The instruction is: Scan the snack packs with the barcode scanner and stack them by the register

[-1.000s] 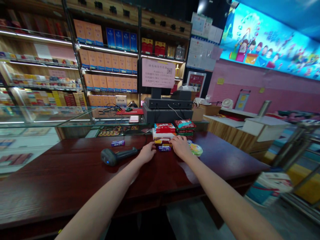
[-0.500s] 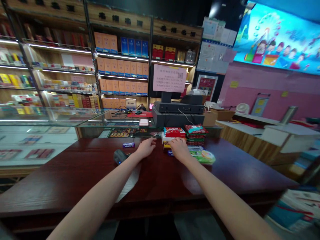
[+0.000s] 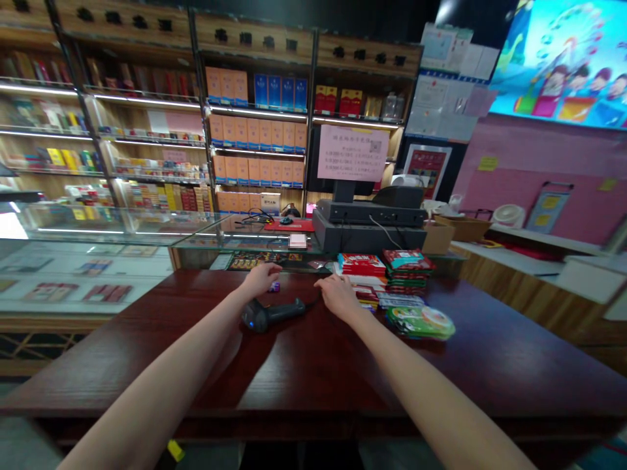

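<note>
My left hand (image 3: 261, 281) is over the back of the dark wooden counter, fingers apart and curved forward. A small purple pack (image 3: 275, 287) shows just under its fingertips, mostly hidden; whether they touch it I cannot tell. Close in front of that hand lies a black barcode scanner (image 3: 272, 315), its handle pointing right. My right hand (image 3: 337, 298) rests low at the left side of the stacked snack packs, fingers loosely spread and seemingly empty. Red packs (image 3: 361, 264) and dark-red-and-green bags (image 3: 407, 267) are piled behind it. A green pack (image 3: 421, 322) lies right of it.
A glass display case (image 3: 147, 254) runs along the left and behind the wooden counter (image 3: 313, 372). A cash register with a monitor (image 3: 369, 222) stands behind the snack stacks. Shelves of boxed goods (image 3: 257, 134) line the back wall.
My left hand has moved left to the small purple pack. My right hand has shifted left, off the stacked packs. More of the scanner shows now, and the view has turned slightly left.
</note>
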The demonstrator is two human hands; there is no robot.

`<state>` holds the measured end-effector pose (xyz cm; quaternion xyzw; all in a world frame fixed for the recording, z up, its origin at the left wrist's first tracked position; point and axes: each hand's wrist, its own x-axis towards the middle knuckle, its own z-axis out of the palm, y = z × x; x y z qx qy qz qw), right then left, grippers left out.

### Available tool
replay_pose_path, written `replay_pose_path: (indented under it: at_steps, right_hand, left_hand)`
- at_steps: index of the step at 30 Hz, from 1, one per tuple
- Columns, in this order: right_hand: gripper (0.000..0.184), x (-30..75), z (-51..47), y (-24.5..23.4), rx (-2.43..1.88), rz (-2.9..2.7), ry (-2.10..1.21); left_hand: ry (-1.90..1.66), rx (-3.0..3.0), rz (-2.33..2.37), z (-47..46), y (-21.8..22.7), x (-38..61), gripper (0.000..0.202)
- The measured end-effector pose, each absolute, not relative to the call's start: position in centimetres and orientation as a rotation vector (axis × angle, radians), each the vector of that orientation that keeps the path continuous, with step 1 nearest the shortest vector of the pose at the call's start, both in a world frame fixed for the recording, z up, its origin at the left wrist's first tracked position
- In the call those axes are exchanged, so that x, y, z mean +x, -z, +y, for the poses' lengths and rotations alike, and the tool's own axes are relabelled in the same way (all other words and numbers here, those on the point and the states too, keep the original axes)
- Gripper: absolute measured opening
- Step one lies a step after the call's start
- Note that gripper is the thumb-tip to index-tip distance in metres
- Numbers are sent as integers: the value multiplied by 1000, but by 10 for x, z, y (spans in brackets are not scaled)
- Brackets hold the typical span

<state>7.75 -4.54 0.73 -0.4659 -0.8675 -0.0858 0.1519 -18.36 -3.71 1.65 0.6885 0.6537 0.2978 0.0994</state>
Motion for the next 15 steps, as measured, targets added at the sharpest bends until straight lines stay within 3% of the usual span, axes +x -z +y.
replay_pose_path:
  at_steps: [15]
  right_hand:
    - [37,4,-13,4,-1367,-2513,-127]
  left_hand:
    - [-894,1832,2030,-36,10,-246,32]
